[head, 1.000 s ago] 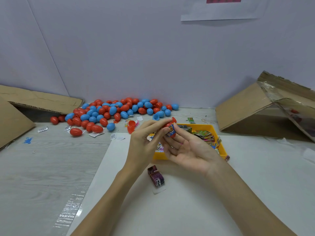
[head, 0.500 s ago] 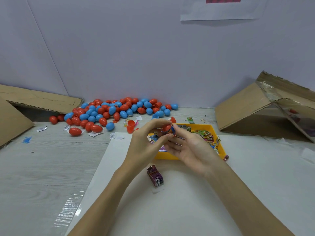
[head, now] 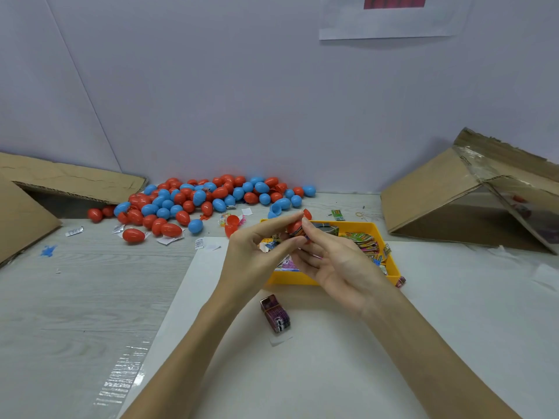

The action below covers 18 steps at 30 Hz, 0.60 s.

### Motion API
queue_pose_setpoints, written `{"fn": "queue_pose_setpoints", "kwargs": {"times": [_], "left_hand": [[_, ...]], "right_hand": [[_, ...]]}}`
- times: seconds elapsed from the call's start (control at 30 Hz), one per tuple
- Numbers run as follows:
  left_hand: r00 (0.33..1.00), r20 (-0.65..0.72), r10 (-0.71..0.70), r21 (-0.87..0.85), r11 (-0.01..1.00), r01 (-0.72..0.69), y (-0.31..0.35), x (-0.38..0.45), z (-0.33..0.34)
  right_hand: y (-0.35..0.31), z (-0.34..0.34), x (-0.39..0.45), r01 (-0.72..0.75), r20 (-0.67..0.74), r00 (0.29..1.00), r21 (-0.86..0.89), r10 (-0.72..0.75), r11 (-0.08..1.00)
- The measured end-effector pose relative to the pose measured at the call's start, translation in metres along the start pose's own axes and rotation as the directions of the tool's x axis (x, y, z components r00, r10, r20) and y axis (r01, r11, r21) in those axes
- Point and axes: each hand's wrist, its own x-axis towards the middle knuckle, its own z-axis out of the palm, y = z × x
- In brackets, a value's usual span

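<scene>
Both hands meet above a yellow tray (head: 390, 269) of small printed packets. My left hand (head: 257, 255) and my right hand (head: 335, 261) together pinch a red plastic egg (head: 294, 227) with a small printed packet at its opening. A further red piece (head: 307, 213) shows just behind the fingertips. How the egg halves sit is hidden by my fingers. A bundle of purple packets (head: 276, 313) lies on the white sheet below my hands.
A heap of red and blue plastic eggs (head: 193, 201) lies against the back wall. An open red egg half (head: 232, 222) sits left of the tray. Cardboard boxes lie on their sides at far left (head: 27, 213) and far right (head: 472, 195). Paper scraps litter the table.
The red egg has come down over the packet held between my fingertips, and my left fingers have closed further around it. Both hands stayed above the tray.
</scene>
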Motion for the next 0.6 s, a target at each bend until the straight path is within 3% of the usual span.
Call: {"fn": "queue_pose_setpoints", "kwargs": {"times": [0.07,0.13,0.2,0.3,0.4,0.6], "left_hand": [[0.998,-0.027,0.056,0.105,0.993,-0.053,-0.001,0.0,0.001],[0.993,-0.032,0.114,0.226,0.969,-0.104,-0.004,0.001,0.002],[0.983,-0.008,0.182,0.333,0.928,-0.169,-0.006,0.002,0.002],[0.959,0.061,0.277,0.45,0.85,-0.274,-0.009,0.0,0.005],[0.941,0.082,0.33,0.544,0.776,-0.319,-0.009,-0.002,0.007],[0.932,-0.033,0.361,0.593,0.758,-0.272,-0.004,-0.005,0.011]], "right_hand": [[0.003,0.001,0.001,0.04,-0.027,0.999,-0.067,-0.042,0.997],[0.006,0.002,0.002,0.123,-0.072,0.987,-0.257,-0.146,0.959],[0.01,0.003,0.002,0.183,-0.104,0.959,-0.487,-0.265,0.854],[0.017,0.005,0.003,0.206,-0.143,0.915,-0.639,-0.377,0.741],[0.024,0.006,0.004,0.226,-0.171,0.876,-0.679,-0.45,0.698],[0.026,0.008,0.003,0.303,-0.172,0.842,-0.631,-0.511,0.714]]}}
